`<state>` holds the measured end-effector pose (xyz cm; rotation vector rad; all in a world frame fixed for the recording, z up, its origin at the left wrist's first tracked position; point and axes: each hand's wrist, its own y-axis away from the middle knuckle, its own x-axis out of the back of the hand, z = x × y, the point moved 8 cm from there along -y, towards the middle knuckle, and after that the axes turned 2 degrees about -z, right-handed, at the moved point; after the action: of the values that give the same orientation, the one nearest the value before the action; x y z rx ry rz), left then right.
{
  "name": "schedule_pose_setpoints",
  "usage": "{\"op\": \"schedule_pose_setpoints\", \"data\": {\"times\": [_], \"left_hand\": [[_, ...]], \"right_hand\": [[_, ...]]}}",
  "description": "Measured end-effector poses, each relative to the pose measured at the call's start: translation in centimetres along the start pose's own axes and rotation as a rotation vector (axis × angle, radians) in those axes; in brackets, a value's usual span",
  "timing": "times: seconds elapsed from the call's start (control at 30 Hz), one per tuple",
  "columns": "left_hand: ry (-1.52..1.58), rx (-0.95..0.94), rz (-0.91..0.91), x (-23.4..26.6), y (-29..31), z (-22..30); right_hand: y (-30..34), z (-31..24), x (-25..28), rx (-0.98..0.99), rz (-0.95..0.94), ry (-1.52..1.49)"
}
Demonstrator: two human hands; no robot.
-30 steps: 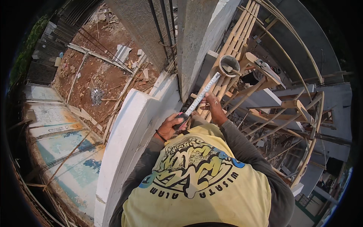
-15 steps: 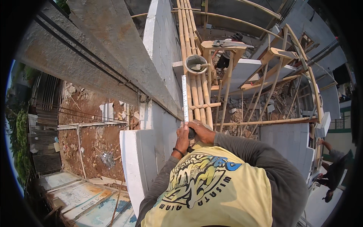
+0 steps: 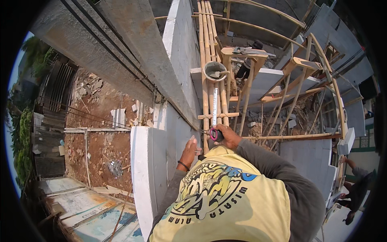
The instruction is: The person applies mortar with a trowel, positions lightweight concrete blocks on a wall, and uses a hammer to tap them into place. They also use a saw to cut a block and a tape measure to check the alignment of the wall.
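My right hand [image 3: 229,137] is wrapped round a tape measure [image 3: 216,135] with a dark case and a pink ring on its side. The white blade [image 3: 215,105] runs straight out over the bamboo poles [image 3: 207,90] toward a mortar bucket [image 3: 214,69]. My left hand [image 3: 188,153] holds nothing, its fingers apart beside the grey block wall [image 3: 175,141], just left of the tape measure. Inside the bucket rests a tool with a light handle, probably a trowel.
Bamboo scaffolding [image 3: 338,101] and a wooden trestle [image 3: 246,53] with a metal tool on top stand at right. A concrete beam [image 3: 137,52] slants in from upper left. Rubble ground [image 3: 100,153] lies far below. Another person [image 3: 358,185] is at lower right.
My left hand has come off the tape measure and moved down and left. The right hand has shifted right with the tape measure; the blade now lies over the poles, away from the wall.
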<state>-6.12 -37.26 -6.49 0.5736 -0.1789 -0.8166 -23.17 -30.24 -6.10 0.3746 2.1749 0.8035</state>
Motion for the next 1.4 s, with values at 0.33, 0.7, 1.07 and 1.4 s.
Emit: {"op": "schedule_pose_setpoints", "data": {"times": [0.33,0.7,1.07,1.4], "left_hand": [[0.11,0.093,0.137,3.2,4.6,-6.3],[0.499,0.058,-0.044,0.5,5.0,-1.7],[0.837,0.339,-0.043,-1.3,2.6,-7.2],[0.752,0.405,0.072,-1.4,-4.0,-7.6]], "right_hand": [[1.0,-1.6,-0.2,0.037,-0.159,-0.177],[1.4,1.6,-8.2,0.026,-0.515,0.76],[1.2,7.0,-6.6,0.236,-0.541,1.294],[-3.7,2.0,7.3,0.183,-0.136,0.616]]}}
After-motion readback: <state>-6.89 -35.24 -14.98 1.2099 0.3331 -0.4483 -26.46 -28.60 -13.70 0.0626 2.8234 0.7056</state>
